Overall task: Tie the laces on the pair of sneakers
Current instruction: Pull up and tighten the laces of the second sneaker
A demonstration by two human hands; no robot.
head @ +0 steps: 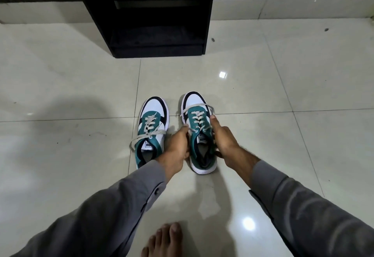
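Observation:
Two white, teal and black sneakers stand side by side on the tiled floor, toes pointing away from me. The left sneaker [152,129] has loose grey laces trailing off its left side. The right sneaker [197,119] is gripped from both sides: my left hand [177,147] clasps its left flank near the collar, and my right hand [223,139] holds its right flank, thumb up by the eyelets. Its untied grey laces [197,107] drape across the toe end. Both arms wear grey sleeves.
A black cabinet [153,14] stands on the floor just beyond the shoes, against a pale wall. My bare foot [162,240] rests on the glossy tiles at the bottom edge, close behind the sneakers.

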